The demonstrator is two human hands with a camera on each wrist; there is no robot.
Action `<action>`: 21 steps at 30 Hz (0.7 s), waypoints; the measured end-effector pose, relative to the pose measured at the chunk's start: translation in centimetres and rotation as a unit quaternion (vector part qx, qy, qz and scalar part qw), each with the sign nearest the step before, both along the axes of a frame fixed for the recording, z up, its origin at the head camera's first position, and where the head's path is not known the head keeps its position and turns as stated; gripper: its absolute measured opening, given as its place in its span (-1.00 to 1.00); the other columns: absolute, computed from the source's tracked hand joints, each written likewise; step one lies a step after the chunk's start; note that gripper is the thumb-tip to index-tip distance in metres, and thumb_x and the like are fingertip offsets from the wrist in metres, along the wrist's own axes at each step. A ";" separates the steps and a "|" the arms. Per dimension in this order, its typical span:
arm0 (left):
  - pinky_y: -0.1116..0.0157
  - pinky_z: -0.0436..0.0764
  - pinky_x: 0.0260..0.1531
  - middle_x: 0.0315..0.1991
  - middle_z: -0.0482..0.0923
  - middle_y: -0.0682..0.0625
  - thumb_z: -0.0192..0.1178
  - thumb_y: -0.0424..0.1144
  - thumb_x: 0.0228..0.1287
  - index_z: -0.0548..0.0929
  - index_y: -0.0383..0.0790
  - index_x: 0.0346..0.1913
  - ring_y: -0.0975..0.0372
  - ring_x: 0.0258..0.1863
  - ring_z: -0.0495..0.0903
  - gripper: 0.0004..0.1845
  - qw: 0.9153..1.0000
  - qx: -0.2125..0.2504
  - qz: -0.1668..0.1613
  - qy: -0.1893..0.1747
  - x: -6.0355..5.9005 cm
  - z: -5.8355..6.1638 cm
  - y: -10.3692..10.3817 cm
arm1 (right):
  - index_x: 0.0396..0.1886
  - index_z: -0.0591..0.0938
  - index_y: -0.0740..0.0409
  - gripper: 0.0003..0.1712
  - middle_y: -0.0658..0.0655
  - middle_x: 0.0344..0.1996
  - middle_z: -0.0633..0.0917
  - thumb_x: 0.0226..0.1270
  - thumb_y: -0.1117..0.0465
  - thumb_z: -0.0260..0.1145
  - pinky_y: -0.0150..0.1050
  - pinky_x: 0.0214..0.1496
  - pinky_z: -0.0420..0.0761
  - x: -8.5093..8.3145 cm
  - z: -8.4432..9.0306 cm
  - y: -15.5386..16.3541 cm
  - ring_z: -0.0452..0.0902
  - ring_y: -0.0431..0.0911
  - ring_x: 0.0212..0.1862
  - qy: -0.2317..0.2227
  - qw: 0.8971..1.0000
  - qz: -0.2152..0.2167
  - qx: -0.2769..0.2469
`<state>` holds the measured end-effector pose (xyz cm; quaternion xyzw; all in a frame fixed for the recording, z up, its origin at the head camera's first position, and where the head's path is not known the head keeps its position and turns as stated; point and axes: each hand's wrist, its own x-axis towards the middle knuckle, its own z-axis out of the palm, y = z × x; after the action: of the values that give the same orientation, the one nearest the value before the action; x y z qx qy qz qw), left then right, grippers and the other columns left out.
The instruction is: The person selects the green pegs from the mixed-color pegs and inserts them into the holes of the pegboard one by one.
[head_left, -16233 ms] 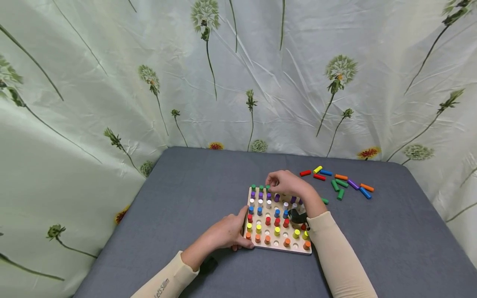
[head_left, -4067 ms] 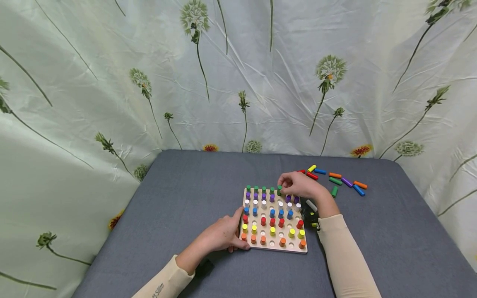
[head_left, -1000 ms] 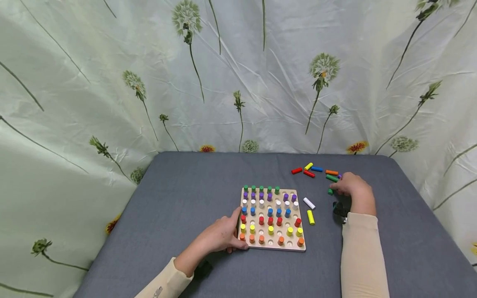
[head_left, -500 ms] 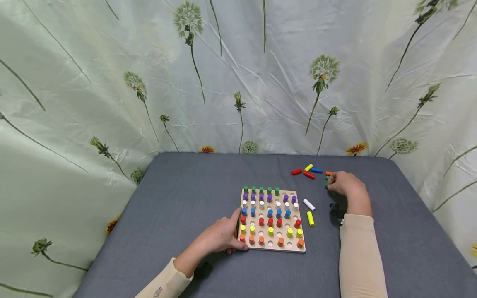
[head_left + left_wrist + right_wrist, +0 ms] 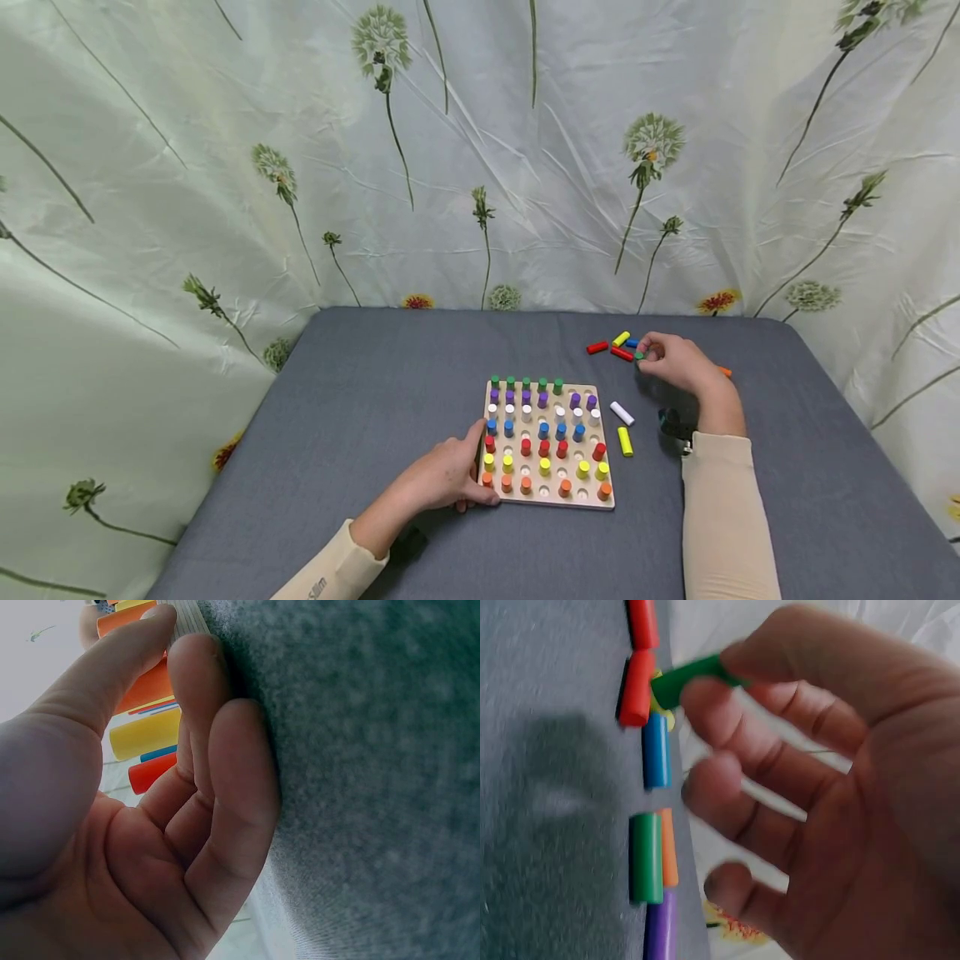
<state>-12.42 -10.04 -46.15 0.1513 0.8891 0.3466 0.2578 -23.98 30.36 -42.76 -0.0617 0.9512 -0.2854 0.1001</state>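
Note:
A wooden pegboard lies on the table with coloured pegs standing in rows: green at the back, then purple, white, blue, red, yellow and orange. My left hand holds its front left corner, thumb at the front edge and fingers along the left side. To the right of the board, my right hand pinches a green peg between thumb and index finger, raised above the table. That peg is tilted in the right wrist view, its other fingers loosely bent. Two holes in the back row, right of the green pegs, stand vacant.
Loose pegs lie behind and under the right hand: red, yellow, blue, green, orange and purple. A white peg and a yellow peg lie right of the board. A flowered curtain hangs behind.
More green pegs now stand in the back row than at first. My right hand let one go there, reached to the loose pegs, took another green one and moved left. The left hand stays.

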 end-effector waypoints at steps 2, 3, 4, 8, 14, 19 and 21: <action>0.30 0.49 -0.66 -0.56 0.63 0.01 0.67 -0.09 0.08 0.06 -0.34 0.65 0.22 -0.70 0.60 0.24 1.000 0.002 0.001 0.000 0.0 0.0 0.0 | 0.04 0.58 0.26 -0.70 0.17 -0.26 0.71 0.38 0.24 0.31 -0.23 -0.23 0.48 0.0 0.3 -0.5 0.55 -0.07 -0.27 -0.003 1.000 0.013 -0.022; 0.30 0.49 -0.66 -0.56 0.64 0.01 0.67 -0.09 0.08 0.06 -0.34 0.65 0.22 -0.70 0.60 0.23 1.000 0.003 0.001 0.000 0.0 0.0 0.0 | 0.05 0.58 0.26 -0.70 0.16 -0.26 0.71 0.38 0.25 0.31 -0.23 -0.23 0.50 0.0 0.4 -0.8 0.55 -0.08 -0.27 -0.003 0.999 0.021 -0.032; 0.30 0.49 -0.67 -0.56 0.64 0.01 0.67 -0.09 0.08 0.06 -0.33 0.65 0.22 -0.71 0.60 0.23 1.000 0.004 0.001 0.000 0.0 0.0 0.0 | 0.06 0.59 0.26 -0.71 0.15 -0.26 0.73 0.40 0.26 0.30 -0.23 -0.21 0.51 0.0 0.4 -1.1 0.56 -0.09 -0.27 -0.004 0.999 0.027 -0.040; 0.30 0.50 -0.67 -0.56 0.64 0.01 0.67 -0.09 0.08 0.07 -0.33 0.65 0.22 -0.71 0.61 0.23 1.000 0.003 0.001 0.002 0.0 0.0 0.0 | 0.04 0.59 0.25 -0.73 0.14 -0.27 0.75 0.41 0.27 0.29 -0.20 -0.19 0.53 0.0 0.6 -2.2 0.56 -0.10 -0.27 -0.004 0.996 0.053 -0.070; 0.30 0.51 -0.65 -0.56 0.64 0.01 0.67 -0.09 0.08 0.06 -0.35 0.66 0.22 -0.70 0.60 0.24 1.000 -0.002 0.004 0.001 0.0 0.0 0.0 | 0.03 0.59 0.23 -0.76 0.14 -0.27 0.74 0.43 0.27 0.30 -0.20 -0.20 0.52 -0.2 0.4 -3.4 0.53 -0.09 -0.28 -0.014 0.993 0.079 -0.088; 0.30 0.51 -0.65 -0.56 0.63 0.01 0.68 -0.09 0.08 0.06 -0.36 0.66 0.22 -0.69 0.61 0.25 1.000 -0.008 0.005 0.002 0.0 0.0 0.1 | 0.04 0.60 0.26 -0.76 0.16 -0.24 0.74 0.43 0.31 0.29 -0.21 -0.16 0.56 -0.2 0.4 -4.0 0.55 -0.10 -0.25 -0.027 0.989 0.105 -0.099; 0.31 0.51 -0.65 -0.56 0.63 0.01 0.67 -0.08 0.08 0.06 -0.36 0.66 0.23 -0.69 0.61 0.25 1.000 -0.009 0.005 0.003 0.0 0.0 0.1 | 0.06 0.61 0.28 -0.74 0.18 -0.22 0.74 0.44 0.31 0.28 -0.20 -0.15 0.57 -0.2 0.4 -4.4 0.56 -0.11 -0.24 -0.036 0.987 0.114 -0.105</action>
<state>-12.39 -9.96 -46.20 0.1456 0.8938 0.3392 0.2545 -24.13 25.99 -42.39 -0.1693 0.8985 -0.3723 0.1594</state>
